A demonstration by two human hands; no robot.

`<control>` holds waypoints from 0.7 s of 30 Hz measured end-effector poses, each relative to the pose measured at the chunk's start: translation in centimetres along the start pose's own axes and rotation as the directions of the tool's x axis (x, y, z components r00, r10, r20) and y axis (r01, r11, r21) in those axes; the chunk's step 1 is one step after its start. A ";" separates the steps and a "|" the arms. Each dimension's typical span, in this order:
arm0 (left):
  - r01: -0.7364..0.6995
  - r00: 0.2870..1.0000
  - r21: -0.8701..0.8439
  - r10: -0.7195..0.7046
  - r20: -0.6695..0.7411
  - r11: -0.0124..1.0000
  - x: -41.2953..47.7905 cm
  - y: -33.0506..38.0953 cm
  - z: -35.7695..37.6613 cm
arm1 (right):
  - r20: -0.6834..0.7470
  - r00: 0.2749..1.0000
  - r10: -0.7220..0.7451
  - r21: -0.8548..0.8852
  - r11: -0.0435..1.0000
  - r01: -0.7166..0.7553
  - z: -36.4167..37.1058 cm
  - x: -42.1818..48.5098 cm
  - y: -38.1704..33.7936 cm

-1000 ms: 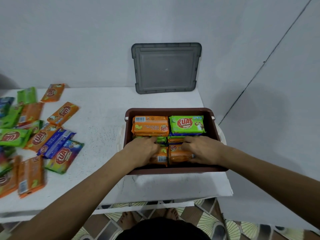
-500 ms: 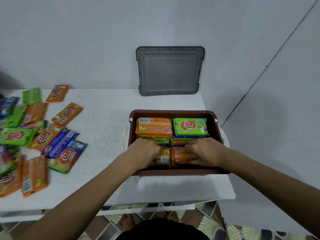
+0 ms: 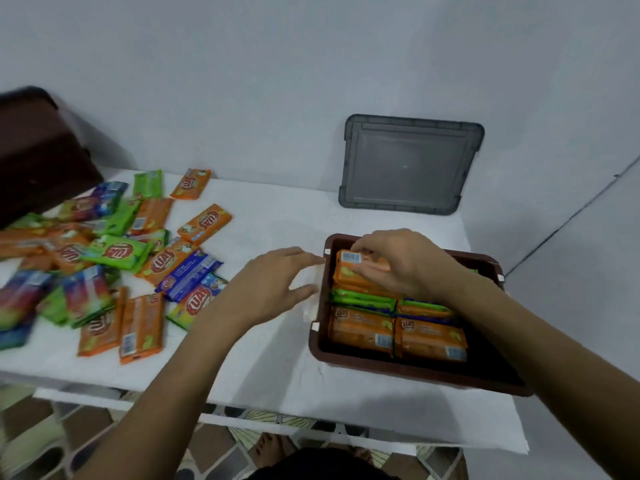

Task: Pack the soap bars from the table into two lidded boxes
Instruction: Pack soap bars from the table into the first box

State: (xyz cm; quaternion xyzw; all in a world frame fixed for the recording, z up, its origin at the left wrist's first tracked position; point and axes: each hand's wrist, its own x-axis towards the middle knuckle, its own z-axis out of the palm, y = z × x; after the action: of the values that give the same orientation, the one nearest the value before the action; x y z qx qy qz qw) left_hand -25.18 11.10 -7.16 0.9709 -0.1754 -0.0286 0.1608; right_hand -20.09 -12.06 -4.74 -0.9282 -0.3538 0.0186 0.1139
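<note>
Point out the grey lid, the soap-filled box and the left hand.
grey lid (image 3: 408, 164), head view, panel centre.
soap-filled box (image 3: 415, 370), head view, near wall.
left hand (image 3: 272, 289), head view, its back.

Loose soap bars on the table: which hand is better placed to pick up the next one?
Left. The left hand is open, empty and nearer the loose soap bars; the right hand is in the brown box, pinching an orange bar.

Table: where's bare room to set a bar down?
Bare: back strip between the lid and the pile; front edge before the box. Left hand hovers over the gap beside the box. Crowded: table's left side, under the pile.
</note>
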 end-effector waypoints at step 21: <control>0.843 0.535 0.012 -0.835 -0.129 0.538 -11.9 -17.5 2.4 | 0.309 0.900 -0.308 -0.096 0.931 0.351 13.3 22.8 -12.8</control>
State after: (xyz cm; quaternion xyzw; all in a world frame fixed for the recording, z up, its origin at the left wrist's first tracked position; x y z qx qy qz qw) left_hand -30.81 30.06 -15.09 0.9413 0.3192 -0.0435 0.1012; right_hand -12.86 14.91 -13.74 -0.8478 -0.5192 0.1077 -0.0073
